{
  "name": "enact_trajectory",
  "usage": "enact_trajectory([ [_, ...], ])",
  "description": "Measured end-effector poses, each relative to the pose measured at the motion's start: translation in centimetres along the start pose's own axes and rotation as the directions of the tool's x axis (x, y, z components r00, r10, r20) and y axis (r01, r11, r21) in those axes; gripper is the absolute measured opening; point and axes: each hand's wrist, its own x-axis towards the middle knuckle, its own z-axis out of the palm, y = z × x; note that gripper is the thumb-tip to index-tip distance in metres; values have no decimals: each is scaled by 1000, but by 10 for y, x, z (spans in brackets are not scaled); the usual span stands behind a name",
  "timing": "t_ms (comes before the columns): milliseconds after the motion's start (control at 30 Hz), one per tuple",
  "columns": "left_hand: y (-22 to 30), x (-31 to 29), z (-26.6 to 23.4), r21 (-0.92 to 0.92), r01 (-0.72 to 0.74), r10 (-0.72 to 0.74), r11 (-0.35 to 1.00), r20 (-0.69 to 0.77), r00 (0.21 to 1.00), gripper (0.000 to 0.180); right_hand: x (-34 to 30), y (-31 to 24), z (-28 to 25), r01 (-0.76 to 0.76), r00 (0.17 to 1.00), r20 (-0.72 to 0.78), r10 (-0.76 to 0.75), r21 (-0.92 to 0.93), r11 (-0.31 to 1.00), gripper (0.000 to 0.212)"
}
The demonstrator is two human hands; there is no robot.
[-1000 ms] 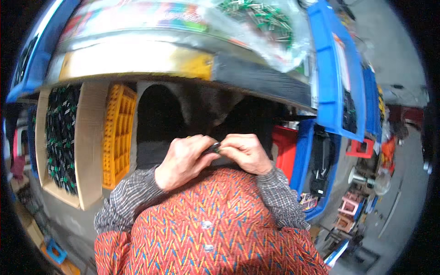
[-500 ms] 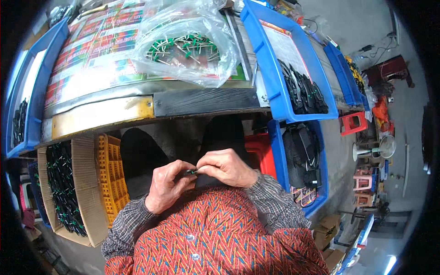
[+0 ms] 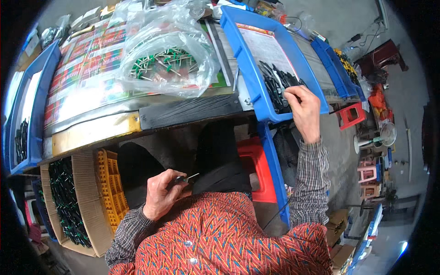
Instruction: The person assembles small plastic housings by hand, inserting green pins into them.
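Over my lap my left hand is closed on a small dark piece with a thin metal pin sticking out to the right. My right hand is up at the near end of a blue plastic bin. Its thumb and fingers are pinched together at the edge of a pile of slim black plastic parts. Whatever is between those fingertips is hidden. A clear plastic bag on the table holds many metal pins with green heads.
At my left stand a cardboard box of black-and-green pieces and a yellow crate. Another blue bin sits on the table's left end. On the right are a red stool and a lower blue bin under the table's edge.
My right hand has left the left hand and moved up and right to the blue bin. The left hand stays over my lap, the pin now showing. The view has shifted slightly.
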Motion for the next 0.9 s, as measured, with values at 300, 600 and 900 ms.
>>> enact_trajectory([
  [300, -5, -2, 7, 46, -4, 5, 999, -8, 1000, 14, 28, 14, 17, -77, 964, 251, 84, -36, 996, 30],
  [600, -13, 1, 10, 77, 4, -7, 997, 45, 999, 18, 44, 24, 29, -74, 900, 407, 158, -214, 974, 30],
  [900, -14, 0, 9, 52, 35, -36, 998, 4, 999, 17, 40, 27, 28, -143, 916, 353, 188, -150, 978, 26],
])
